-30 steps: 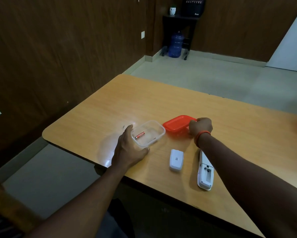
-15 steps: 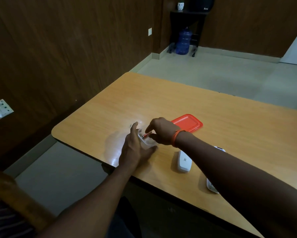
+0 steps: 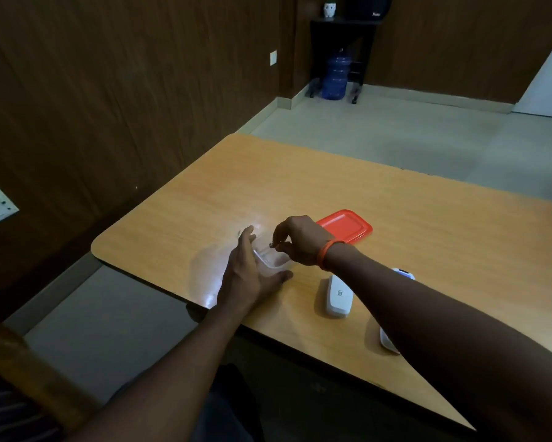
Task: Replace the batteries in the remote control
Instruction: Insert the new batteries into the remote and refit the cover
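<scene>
Near edge of the wooden counter (image 3: 396, 199): white remote control (image 3: 386, 341) lies mostly hidden under the right forearm, only its two ends showing. Just left of it, apart, the white battery cover (image 3: 339, 295) lies flat. Further in, twd the counter's left edge, left hand (image 3: 248, 272) rests on the counter w/ thumb and fingers (image 3: 246, 235) spread wide round the near-left side of a clear plastic container (image 3: 272, 259), touching its wall. Right hand (image 3: 297, 240), orange band on the wrist, hangs over the container, fingers curled narrow and pinching a small battery (image 3: 272, 245) at its tip; battery colour too dim to tell. Beyond the right hand, the red lid (image 3: 348, 225) lies flat on the counter, near the container but apart from it.
</scene>
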